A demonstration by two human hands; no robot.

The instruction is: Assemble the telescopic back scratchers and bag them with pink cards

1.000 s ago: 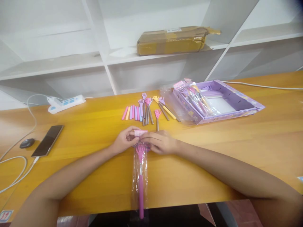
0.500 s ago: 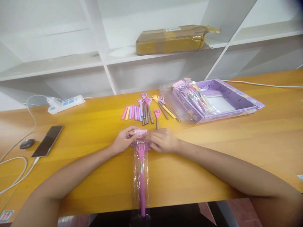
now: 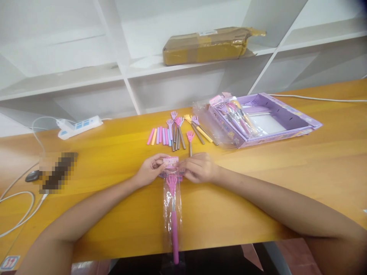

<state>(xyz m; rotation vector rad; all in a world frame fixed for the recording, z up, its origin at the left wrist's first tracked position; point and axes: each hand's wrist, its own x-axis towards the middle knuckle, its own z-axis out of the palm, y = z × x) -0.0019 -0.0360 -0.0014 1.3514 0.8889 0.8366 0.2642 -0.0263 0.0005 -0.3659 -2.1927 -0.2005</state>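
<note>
White open shelving [image 3: 86, 72] filled the far side, behind an orange-yellow wooden table [image 3: 120, 236]. On the table's far right sat one purple patterned cardboard tray [image 3: 282, 116], with bagged scratchers [image 3: 237, 118] in several colours, too overlapped to count, lying over its left part. One brown, tape-wrapped parcel [image 3: 200, 47] rested on a shelf. At near centre was one pink hand-headed scratcher [image 3: 175, 236] with a metal shaft and pink handle, in a clear plastic bag [image 3: 166, 221], its handle end showing past the table's near edge. It looked light and stiff, the film limp and slippery; the handle seemed the surest hold, the head's thin prongs the weakest part. The left hand [image 3: 150, 170] pinched the bag's pink printed header card [image 3: 171, 162] between thumb and fingers; the right hand [image 3: 200, 168] was curled at its right edge, whether gripping I could not tell. Beyond them lay about seven loose hand-headed metal rods [image 3: 190, 136], some overlapping, and, to their left, about seven short coloured sleeves [image 3: 154, 136].
</note>
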